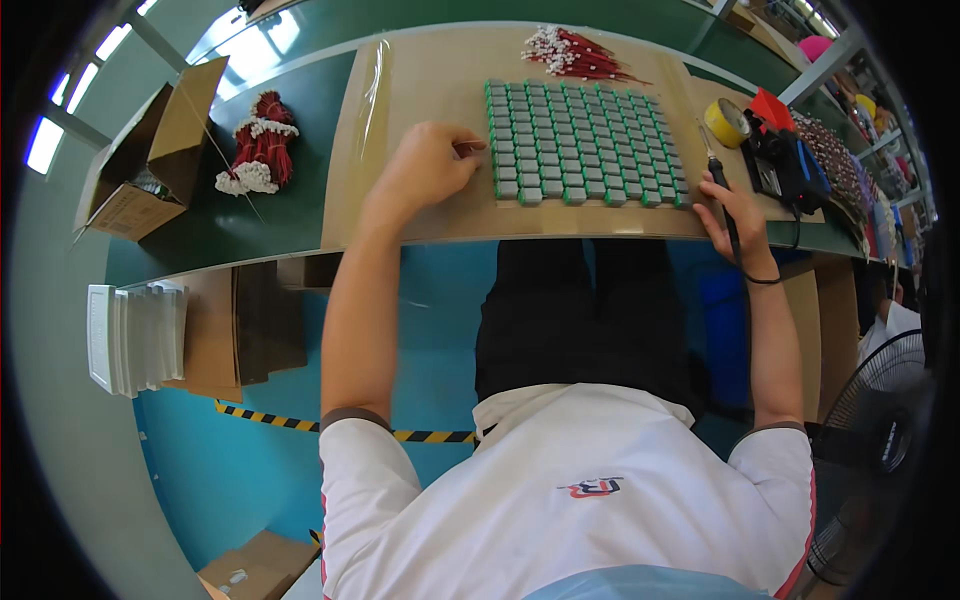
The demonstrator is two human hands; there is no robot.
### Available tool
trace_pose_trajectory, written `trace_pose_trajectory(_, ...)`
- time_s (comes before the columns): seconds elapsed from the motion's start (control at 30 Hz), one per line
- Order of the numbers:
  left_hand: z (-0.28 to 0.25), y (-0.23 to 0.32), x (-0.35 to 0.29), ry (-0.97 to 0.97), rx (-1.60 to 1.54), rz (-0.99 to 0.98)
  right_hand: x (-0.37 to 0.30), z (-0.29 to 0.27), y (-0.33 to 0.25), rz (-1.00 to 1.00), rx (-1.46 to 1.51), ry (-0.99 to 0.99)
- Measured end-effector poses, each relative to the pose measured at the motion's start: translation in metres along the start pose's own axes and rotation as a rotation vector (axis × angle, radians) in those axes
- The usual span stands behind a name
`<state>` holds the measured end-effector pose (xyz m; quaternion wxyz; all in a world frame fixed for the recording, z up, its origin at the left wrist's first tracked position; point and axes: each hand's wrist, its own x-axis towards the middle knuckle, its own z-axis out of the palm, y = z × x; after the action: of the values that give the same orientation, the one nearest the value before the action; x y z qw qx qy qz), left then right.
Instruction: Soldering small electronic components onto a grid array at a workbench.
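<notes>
Rows of small grey blocks with green edges (585, 145) lie packed side by side on a cardboard sheet (440, 85). My left hand (425, 168) is at the left side of these rows, its fingers bent together; what they hold, if anything, is hidden. At the right side, my right hand (740, 222) grips a soldering iron (727, 200), its metal tip pointing away from me. Fingers of that hand come close to the near right corner of the rows; I cannot tell whether they touch. Beyond the blocks is a pile of red wires with white connectors (575, 52).
A yellow tape roll (727, 122) and a black-and-blue soldering stand (785, 165) sit at the right. Bundled red wires (262, 150) and an open cardboard box (150, 165) occupy the green tabletop at left. A fan (880, 400) stands at lower right.
</notes>
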<state>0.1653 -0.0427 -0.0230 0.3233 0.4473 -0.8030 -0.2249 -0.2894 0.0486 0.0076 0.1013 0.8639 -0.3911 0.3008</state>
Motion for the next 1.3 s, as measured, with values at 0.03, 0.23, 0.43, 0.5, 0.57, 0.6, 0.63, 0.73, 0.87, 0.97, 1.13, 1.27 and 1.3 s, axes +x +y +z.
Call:
trace_pose_trajectory(0.03,-0.005,0.007,0.0,-0.009,-0.014,-0.009,-0.001,-0.002,0.001,0.019,0.001,-0.017)
trace_pose_trajectory(0.23,-0.003,0.03,-0.009,-0.065,-0.567,-0.397,-0.004,-0.005,0.004,0.043,-0.002,-0.06)
trace_pose_trajectory(0.43,-0.006,0.05,-0.029,-0.03,-0.584,-0.577,0.0,-0.004,0.01,0.014,0.022,-0.08)
trace_pose_trajectory(0.5,-0.017,0.068,-0.037,-0.096,-0.76,-0.795,0.0,-0.003,0.015,-0.016,0.045,-0.082)
trace_pose_trajectory(0.57,-0.009,0.081,-0.052,-0.063,-0.876,-0.826,-0.003,-0.002,0.018,-0.021,0.061,-0.066)
trace_pose_trajectory(0.6,-0.005,0.086,-0.058,-0.032,-0.997,-0.845,-0.005,-0.001,0.02,-0.025,0.065,-0.049)
trace_pose_trajectory(0.63,-0.003,0.09,-0.062,-0.093,-1.09,-0.849,-0.007,0.0,0.021,-0.017,0.079,-0.047)
trace_pose_trajectory(0.73,0.012,0.117,-0.064,0.044,-1.072,-0.852,-0.017,0.002,0.028,-0.002,0.078,0.055)
trace_pose_trajectory(0.87,0.018,0.113,-0.07,0.146,-1.154,-0.819,-0.019,0.01,0.035,0.029,0.149,0.128)
trace_pose_trajectory(0.97,0.027,0.126,-0.072,0.194,-1.052,-0.859,-0.015,0.008,0.034,0.079,0.21,0.159)
trace_pose_trajectory(1.13,0.038,0.148,-0.065,0.223,-0.889,-0.854,-0.019,0.004,0.036,0.136,0.289,0.173)
trace_pose_trajectory(1.27,0.042,0.151,-0.061,0.23,-0.885,-0.879,-0.022,0.003,0.041,0.13,0.343,0.143)
trace_pose_trajectory(1.3,0.044,0.151,-0.059,0.222,-0.878,-0.886,-0.024,0.003,0.041,0.121,0.312,0.118)
